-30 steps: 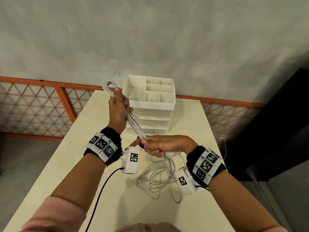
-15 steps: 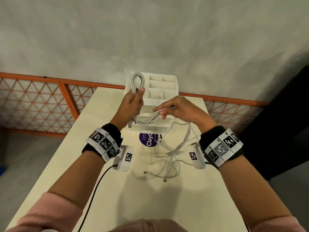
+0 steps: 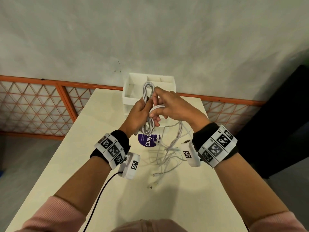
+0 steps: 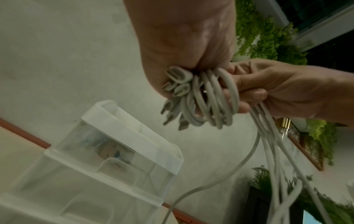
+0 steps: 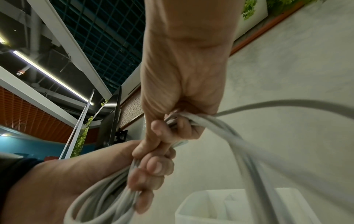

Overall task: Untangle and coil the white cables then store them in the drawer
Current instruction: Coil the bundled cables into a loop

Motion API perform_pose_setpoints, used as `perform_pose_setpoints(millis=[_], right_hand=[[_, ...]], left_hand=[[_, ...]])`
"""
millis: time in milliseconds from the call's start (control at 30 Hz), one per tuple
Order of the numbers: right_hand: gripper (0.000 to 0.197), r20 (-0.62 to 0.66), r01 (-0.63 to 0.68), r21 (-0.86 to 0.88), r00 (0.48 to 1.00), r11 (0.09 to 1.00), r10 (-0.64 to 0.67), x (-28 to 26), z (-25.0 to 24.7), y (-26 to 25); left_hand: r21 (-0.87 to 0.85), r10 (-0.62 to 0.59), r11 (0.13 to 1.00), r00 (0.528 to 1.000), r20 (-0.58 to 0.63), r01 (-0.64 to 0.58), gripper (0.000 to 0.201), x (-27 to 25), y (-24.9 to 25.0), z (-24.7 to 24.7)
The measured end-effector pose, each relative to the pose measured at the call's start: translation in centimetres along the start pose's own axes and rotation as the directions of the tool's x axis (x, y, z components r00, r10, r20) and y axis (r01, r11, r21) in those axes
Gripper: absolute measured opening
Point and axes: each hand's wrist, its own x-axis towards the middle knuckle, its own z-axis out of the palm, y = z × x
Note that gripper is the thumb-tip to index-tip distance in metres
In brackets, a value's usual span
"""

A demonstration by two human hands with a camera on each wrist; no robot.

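Note:
My left hand (image 3: pixel 139 113) grips a bundle of coiled white cables (image 3: pixel 147 91) upright above the table, loops sticking out above and below the fist. In the left wrist view the coiled white cables (image 4: pixel 208 98) show several loops and plug ends. My right hand (image 3: pixel 167 104) is pressed against the left, fingers curled round the cable strands (image 3: pixel 157 108) crossing the bundle; the right wrist view shows the strands (image 5: pixel 210 122) running out of that fist. Loose cable tails (image 3: pixel 168 153) trail down onto the table. The white drawer unit (image 3: pixel 133 97) stands just behind both hands.
A purple round sticker (image 3: pixel 147 142) lies on the cream table (image 3: pixel 83 148) under the hands. A black wire (image 3: pixel 100 195) runs from the left wrist camera to the near edge. An orange lattice rail (image 3: pixel 33 104) and a grey wall lie beyond the table; a dark panel (image 3: pixel 275 123) stands to the right.
The right hand swung in from the right with the strands and closed against the left hand. The left hand and its coil shifted right, in front of the drawer unit.

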Motion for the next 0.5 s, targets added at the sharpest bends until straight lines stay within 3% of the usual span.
perform_pose_setpoints(millis=[100,200,300,367,500], right_hand=[[0.036,-0.007,-0.029,0.005,1.0,1.0,0.029,-0.2,-0.2,0.2],[0.041,-0.042,-0.145,-0.092,0.989,0.985,0.141,-0.5,-1.1,1.0],[0.028,0.171,-0.235,-0.173,0.949,0.956,0.265,-1.1,-2.4,2.4],[0.026,0.271,-0.237,-0.095,0.928,0.967,0.254,-1.7,-2.9,2.6],[0.032,0.232,-0.179,-0.03,0.956,0.983,0.181,-1.7,-3.3,1.4]], left_hand=[[0.08,0.014,0.997,1.0,0.026,-0.016,0.035,-0.2,0.1,-0.1],[0.128,0.03,0.991,0.998,0.047,-0.035,0.035,-0.4,0.1,-0.5],[0.135,-0.009,0.991,0.998,0.07,0.0,0.035,-0.9,-0.1,-1.2],[0.171,-0.044,0.985,0.996,0.073,0.031,0.035,-1.0,-0.5,-1.6],[0.244,-0.106,0.966,0.99,0.09,0.081,0.042,-1.2,-1.2,-1.0]])
